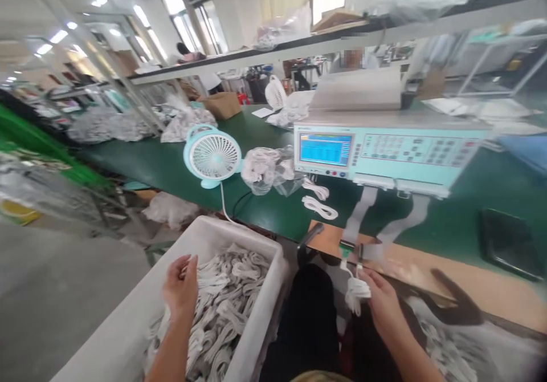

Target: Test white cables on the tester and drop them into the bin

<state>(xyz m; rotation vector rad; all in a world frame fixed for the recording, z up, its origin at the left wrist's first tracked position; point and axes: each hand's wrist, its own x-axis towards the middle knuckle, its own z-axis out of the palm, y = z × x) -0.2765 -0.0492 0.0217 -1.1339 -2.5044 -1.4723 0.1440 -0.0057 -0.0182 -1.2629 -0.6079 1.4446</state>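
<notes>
My right hand grips a bundled white cable by the front edge of the bench. The cable's upper end reaches a green connector board at the end of a grey ribbon cable; whether it is fully plugged in, I cannot tell. Over the white bin, my left hand is raised with fingers loosely curled, a gap to the thumb and no cable visible in it. Many coiled white cables fill the bin below that hand.
A teal-fronted tester with a lit screen stands on the green bench, two ribbon cables hanging from it. Beside it are two coiled cables, bagged cables and a small fan. A black device lies right.
</notes>
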